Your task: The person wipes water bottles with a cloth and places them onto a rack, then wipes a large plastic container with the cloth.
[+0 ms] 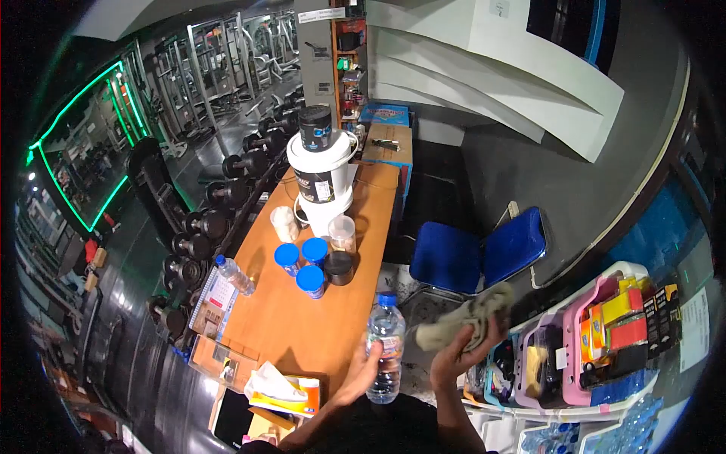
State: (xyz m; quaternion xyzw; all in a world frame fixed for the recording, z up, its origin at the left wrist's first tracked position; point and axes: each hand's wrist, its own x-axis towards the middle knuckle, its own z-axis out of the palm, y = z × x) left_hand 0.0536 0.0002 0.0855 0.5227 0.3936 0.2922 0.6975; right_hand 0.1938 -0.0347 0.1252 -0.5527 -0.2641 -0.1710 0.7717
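Observation:
My left hand (361,374) is closed round the lower half of a clear water bottle (387,348) with a blue cap, upright beyond the table's right edge. To its right, my right hand (465,352) grips a crumpled greenish-grey cloth (469,318), which hangs out to the left of the fingers and is slightly blurred. The two hands are apart. On the wooden table (333,325), left of the bottle, are several blue-lidded tubs (310,280) and a black-lidded jar (338,268).
A second water bottle (235,275) and a desk calendar (214,301) are at the table's left edge. A tissue pack (283,390) lies near me. White buckets (324,170) stand farther back. On the right are a blue chair (446,257) and a pink basket (576,356).

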